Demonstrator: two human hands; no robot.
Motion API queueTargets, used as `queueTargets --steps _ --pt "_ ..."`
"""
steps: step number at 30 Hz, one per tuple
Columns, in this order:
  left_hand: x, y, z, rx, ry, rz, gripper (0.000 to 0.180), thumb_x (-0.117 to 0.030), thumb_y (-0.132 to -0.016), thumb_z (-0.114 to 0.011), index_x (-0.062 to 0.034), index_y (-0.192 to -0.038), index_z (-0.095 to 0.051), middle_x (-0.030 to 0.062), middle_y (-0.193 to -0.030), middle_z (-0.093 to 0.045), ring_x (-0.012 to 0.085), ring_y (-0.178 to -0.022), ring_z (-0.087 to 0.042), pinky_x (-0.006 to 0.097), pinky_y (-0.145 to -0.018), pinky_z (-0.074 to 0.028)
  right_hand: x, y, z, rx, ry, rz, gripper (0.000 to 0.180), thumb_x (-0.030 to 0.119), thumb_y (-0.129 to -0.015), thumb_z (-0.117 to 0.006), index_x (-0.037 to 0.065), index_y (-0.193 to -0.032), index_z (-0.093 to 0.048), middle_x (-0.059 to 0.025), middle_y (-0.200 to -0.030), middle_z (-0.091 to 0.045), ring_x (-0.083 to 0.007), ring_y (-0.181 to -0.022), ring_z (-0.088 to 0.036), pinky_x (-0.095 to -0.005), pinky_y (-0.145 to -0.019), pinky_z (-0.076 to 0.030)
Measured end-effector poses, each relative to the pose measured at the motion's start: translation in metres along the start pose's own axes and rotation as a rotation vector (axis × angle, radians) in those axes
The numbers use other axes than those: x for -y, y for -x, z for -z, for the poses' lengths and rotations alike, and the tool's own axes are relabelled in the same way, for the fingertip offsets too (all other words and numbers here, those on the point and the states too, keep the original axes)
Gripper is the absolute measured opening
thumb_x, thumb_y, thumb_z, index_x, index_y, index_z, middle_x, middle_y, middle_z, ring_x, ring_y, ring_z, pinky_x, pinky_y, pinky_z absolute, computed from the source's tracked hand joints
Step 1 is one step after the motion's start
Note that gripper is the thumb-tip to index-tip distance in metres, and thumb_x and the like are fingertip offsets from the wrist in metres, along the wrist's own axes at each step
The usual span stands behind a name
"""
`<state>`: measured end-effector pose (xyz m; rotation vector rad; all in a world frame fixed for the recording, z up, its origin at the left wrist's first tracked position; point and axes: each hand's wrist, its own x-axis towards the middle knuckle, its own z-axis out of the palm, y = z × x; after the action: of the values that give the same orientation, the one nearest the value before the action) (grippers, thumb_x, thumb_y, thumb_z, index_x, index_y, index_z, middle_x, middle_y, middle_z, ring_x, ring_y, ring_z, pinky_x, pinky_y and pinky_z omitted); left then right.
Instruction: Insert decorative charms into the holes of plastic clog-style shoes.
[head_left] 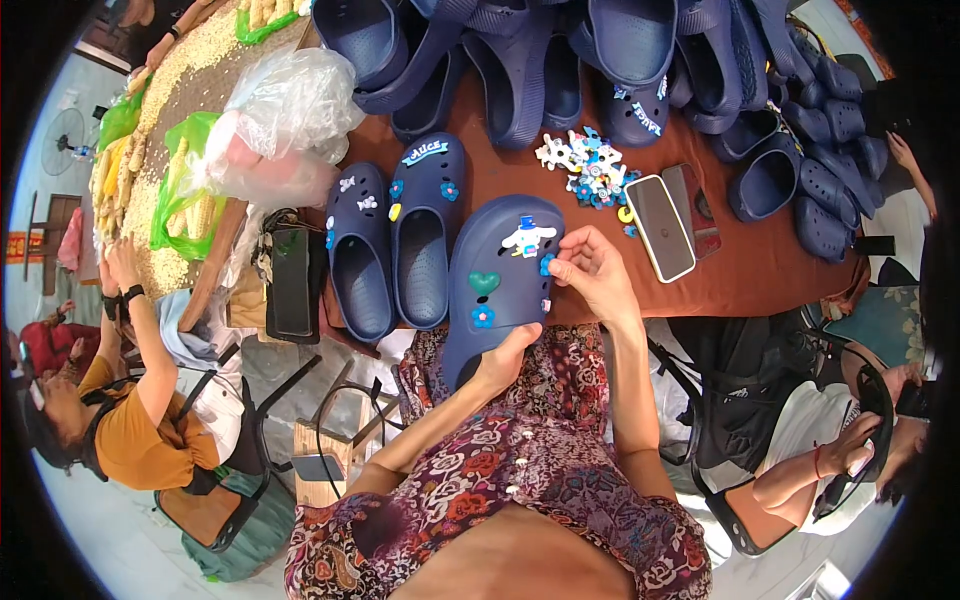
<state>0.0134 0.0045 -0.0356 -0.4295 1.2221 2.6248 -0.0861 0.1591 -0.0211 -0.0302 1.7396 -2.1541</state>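
A navy blue clog (478,248) is tilted up in front of me at the table's near edge. My left hand (508,358) grips its lower end, thumb along the side. With pinched fingers, my right hand (598,278) holds a small blue flower charm (546,264) against the clog's right side. On the upper sit a white figure charm with a blue hat (527,236), a green heart charm (484,282) and another blue flower charm (484,317). Two more decorated clogs (424,222) lie side by side to the left. A heap of loose charms (592,172) lies beyond my right hand.
Many navy clogs (630,40) are piled along the far and right side of the brown-covered table (620,302). A white-framed phone (659,228) lies at right, near a dark red one (702,212). Plastic bags (280,120) and corn (182,200) are at left. People sit on both sides.
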Motion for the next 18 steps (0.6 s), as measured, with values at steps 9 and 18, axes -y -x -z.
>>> queueTargets --steps 9,18 --pt "-0.007 0.01 0.0 0.048 0.079 0.036 0.018 -0.006 -0.086 -0.055 -0.0031 -0.104 -0.059 -0.0025 -0.098 -0.055 0.0065 -0.086 -0.049 0.024 -0.075 -0.04 0.015 0.002 -0.008 0.029 0.03 -0.018 0.063 0.016 -0.078 -0.077 -0.001 -0.127 -0.041 -0.0122 -0.113 -0.053 -0.0202 -0.106 -0.052 -0.0334 -0.09 -0.046" --pt "-0.015 0.021 -0.001 0.063 -0.281 -0.086 0.012 -0.012 -0.088 -0.058 -0.0032 -0.095 -0.06 -0.004 -0.084 -0.053 0.007 -0.072 -0.047 0.024 -0.063 -0.041 0.029 0.007 -0.011 0.15 0.021 0.001 0.067 0.015 -0.082 -0.073 -0.001 -0.136 -0.035 -0.0131 -0.12 -0.052 -0.0206 -0.108 -0.051 -0.0358 -0.092 -0.045"
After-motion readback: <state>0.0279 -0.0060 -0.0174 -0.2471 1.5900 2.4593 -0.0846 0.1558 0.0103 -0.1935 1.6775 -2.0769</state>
